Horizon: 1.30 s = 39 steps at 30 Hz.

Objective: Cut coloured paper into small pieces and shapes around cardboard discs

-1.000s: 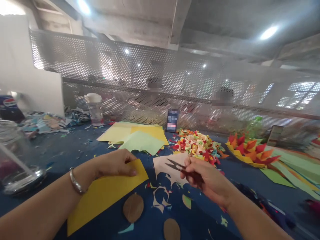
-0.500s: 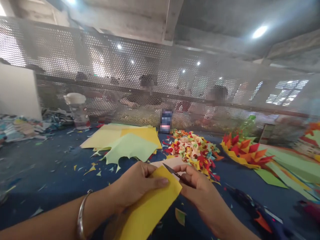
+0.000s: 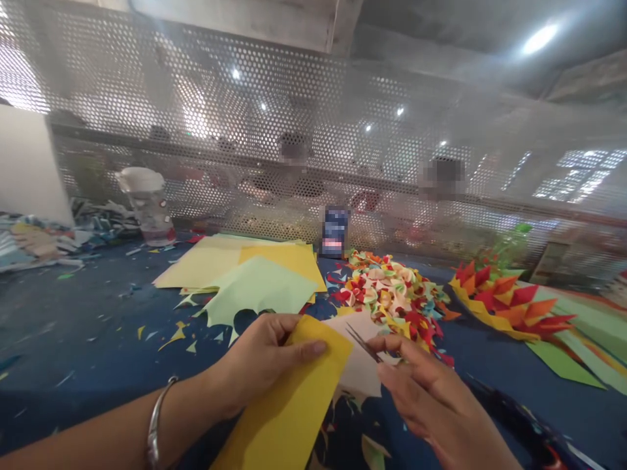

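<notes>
Toward the near edge of the counter [image 3: 112, 333], the left hand [image 3: 267, 356] has its fingers clamped on a yellow sheet [image 3: 294, 411], thumb uppermost. The right hand [image 3: 426, 391] has its fingers closed around small scissors [image 3: 363, 342], tips just beside the sheet. Principal hazard: a slip of the blades could nick the left thumb, which lies near them. The sheet's near end has no visible grip and could swing, spoiling a cut. A pink sheet [image 3: 360, 372] lies behind the blades and could be snagged. Toward the near right corner sits a dark tool [image 3: 524, 418] (type unclear, blurred). Farther off, a heap of cut pieces [image 3: 392, 287] crowds the right hand's forward reach; a pale green sheet [image 3: 267, 284] fronts the left. At the far edge, a phone [image 3: 335, 232] and a lidded cup [image 3: 147, 209] stand before a perforated screen [image 3: 220, 130], which bars further reach.
</notes>
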### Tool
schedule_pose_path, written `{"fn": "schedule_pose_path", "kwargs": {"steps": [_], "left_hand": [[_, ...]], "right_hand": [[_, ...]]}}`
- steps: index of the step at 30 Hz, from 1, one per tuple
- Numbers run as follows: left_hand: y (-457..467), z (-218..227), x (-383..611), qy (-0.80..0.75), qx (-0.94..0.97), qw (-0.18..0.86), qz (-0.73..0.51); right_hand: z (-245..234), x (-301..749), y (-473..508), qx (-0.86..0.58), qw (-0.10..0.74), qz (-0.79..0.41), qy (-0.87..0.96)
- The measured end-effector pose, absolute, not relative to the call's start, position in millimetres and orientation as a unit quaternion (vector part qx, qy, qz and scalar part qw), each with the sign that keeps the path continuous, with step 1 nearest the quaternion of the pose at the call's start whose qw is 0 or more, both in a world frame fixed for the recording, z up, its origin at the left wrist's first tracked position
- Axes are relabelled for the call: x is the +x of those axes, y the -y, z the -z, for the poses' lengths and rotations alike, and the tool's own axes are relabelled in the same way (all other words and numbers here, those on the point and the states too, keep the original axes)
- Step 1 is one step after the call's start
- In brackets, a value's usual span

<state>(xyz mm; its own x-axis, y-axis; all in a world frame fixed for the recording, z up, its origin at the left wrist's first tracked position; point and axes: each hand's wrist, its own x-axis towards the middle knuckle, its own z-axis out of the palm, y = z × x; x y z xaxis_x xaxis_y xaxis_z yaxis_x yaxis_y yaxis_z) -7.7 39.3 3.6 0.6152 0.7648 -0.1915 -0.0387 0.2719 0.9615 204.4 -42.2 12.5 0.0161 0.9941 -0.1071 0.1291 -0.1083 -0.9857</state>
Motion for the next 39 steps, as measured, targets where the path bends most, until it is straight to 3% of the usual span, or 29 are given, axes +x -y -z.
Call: {"fn": "schedule_pose_path", "kwargs": {"steps": [16,39], "left_hand": [[-37,-8,-8,-0.314,0.521,0.741,-0.284],[-37,-6,-8,-0.294,0.532,0.747,-0.269]], "right_hand": [[-21,208,49,-0.534,0.377,-0.482,0.584],[-27,209,49,-0.537,0.363,-0.484,0.589]]}}
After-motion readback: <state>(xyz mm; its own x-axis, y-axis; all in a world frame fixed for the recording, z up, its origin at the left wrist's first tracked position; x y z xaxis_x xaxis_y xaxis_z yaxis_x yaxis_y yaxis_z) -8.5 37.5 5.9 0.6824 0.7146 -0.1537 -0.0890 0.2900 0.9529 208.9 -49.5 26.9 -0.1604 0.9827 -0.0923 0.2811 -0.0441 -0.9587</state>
